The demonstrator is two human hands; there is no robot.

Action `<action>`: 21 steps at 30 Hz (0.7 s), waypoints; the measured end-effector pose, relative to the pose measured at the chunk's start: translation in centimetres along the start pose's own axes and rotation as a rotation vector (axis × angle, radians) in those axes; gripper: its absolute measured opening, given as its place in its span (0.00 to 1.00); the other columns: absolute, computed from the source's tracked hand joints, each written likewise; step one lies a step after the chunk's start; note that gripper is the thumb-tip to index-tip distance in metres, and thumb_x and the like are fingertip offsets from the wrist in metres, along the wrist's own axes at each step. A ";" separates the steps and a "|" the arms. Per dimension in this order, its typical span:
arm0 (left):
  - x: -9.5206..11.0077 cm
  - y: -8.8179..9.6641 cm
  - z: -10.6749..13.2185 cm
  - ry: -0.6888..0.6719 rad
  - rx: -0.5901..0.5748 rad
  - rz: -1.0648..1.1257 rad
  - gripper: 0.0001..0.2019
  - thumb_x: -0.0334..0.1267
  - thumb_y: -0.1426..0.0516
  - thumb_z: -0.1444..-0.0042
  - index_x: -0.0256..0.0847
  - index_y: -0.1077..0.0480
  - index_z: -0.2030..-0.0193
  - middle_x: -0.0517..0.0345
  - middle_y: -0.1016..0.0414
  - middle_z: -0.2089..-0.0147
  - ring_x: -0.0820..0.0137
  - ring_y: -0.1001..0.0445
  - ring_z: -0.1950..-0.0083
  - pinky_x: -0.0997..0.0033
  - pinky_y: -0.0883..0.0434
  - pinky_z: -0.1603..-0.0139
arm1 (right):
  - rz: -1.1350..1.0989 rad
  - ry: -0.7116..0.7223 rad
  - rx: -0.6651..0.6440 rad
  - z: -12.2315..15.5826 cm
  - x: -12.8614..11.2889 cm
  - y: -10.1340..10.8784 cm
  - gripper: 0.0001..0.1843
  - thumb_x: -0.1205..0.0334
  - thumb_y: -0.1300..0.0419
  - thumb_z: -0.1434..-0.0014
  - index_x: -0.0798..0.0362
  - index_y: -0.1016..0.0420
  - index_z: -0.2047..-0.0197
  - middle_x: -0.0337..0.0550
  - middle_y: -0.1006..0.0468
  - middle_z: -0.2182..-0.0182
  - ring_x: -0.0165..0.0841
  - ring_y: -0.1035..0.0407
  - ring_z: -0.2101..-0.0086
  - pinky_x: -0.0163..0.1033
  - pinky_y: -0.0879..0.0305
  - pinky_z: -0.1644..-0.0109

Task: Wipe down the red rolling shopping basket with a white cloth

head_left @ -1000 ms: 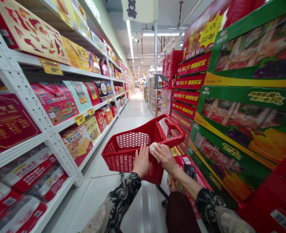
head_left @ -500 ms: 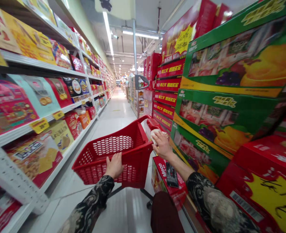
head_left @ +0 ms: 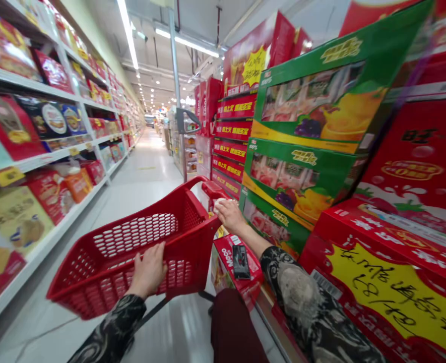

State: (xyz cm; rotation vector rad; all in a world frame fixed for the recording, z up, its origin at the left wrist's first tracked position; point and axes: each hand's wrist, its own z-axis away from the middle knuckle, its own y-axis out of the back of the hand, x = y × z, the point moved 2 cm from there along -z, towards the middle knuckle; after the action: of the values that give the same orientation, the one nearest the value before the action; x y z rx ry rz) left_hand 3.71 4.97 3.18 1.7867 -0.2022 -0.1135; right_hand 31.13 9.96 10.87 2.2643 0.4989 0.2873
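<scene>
My left hand (head_left: 149,269) lies over the near rim of a red plastic mesh shopping basket on wheels (head_left: 132,252), holding it. My right hand (head_left: 230,216) rests on the basket's red handle (head_left: 209,189), with a pale tissue or cloth (head_left: 219,201) mostly hidden under the fingers. Just below that arm, a black phone-like object (head_left: 241,262) lies on a red box (head_left: 223,272). Dark patterned sleeves (head_left: 298,297) cover both forearms, and a maroon trouser leg (head_left: 234,327) shows at the bottom.
White shelves (head_left: 45,156) of boxed goods line the left of the aisle. Stacked green juice cartons (head_left: 306,136) and large red cartons (head_left: 389,252) crowd the right, close to my right arm. A metal pole (head_left: 175,85) stands ahead beside the pale floor (head_left: 147,171).
The view has turned left and moved along the aisle, bringing the right-hand stacks closer. The basket sits further left in view, and both hands stay on it.
</scene>
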 end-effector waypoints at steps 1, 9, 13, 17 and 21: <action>0.0 0.1 0.3 0.006 0.013 -0.007 0.28 0.31 0.53 0.49 0.36 0.46 0.39 0.45 0.39 0.39 0.61 0.40 0.40 0.50 0.49 0.39 | -0.019 0.016 0.001 0.0 0.0 -0.2 0.14 0.61 0.50 0.39 0.51 0.31 0.52 0.46 0.31 0.52 0.37 0.41 0.52 0.45 0.47 0.46; -1.3 -0.7 2.1 0.064 -0.009 -0.033 0.34 0.31 0.52 0.52 0.34 0.54 0.35 0.44 0.48 0.34 0.58 0.52 0.34 0.47 0.51 0.37 | -0.111 0.045 0.012 -1.1 -1.0 -2.0 0.14 0.60 0.51 0.38 0.52 0.29 0.53 0.46 0.29 0.54 0.38 0.40 0.54 0.45 0.48 0.47; -1.9 -1.0 2.2 0.098 -0.055 -0.052 0.39 0.33 0.50 0.53 0.33 0.60 0.34 0.45 0.57 0.31 0.55 0.62 0.31 0.41 0.54 0.38 | -0.115 0.077 -0.036 -2.1 -1.3 -2.6 0.15 0.60 0.52 0.38 0.53 0.29 0.54 0.46 0.29 0.55 0.38 0.40 0.55 0.45 0.49 0.46; -2.2 -0.9 1.9 0.115 -0.111 -0.053 0.40 0.35 0.49 0.53 0.33 0.61 0.34 0.45 0.58 0.31 0.54 0.62 0.31 0.41 0.54 0.38 | -0.097 0.048 -0.039 -2.7 -2.9 -3.0 0.15 0.61 0.52 0.38 0.54 0.30 0.53 0.48 0.30 0.55 0.40 0.41 0.54 0.47 0.50 0.46; -2.4 -0.6 1.5 0.129 -0.135 -0.059 0.40 0.36 0.49 0.52 0.33 0.61 0.34 0.45 0.58 0.31 0.53 0.62 0.31 0.39 0.53 0.38 | -0.110 0.076 -0.042 -2.4 -7.3 -4.0 0.15 0.63 0.51 0.40 0.55 0.31 0.52 0.51 0.32 0.53 0.42 0.44 0.52 0.51 0.54 0.43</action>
State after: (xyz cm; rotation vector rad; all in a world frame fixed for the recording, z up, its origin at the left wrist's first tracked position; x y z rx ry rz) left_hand 1.16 4.16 2.20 1.6589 -0.0487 -0.0525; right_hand 22.64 10.82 9.17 2.1826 0.6489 0.3264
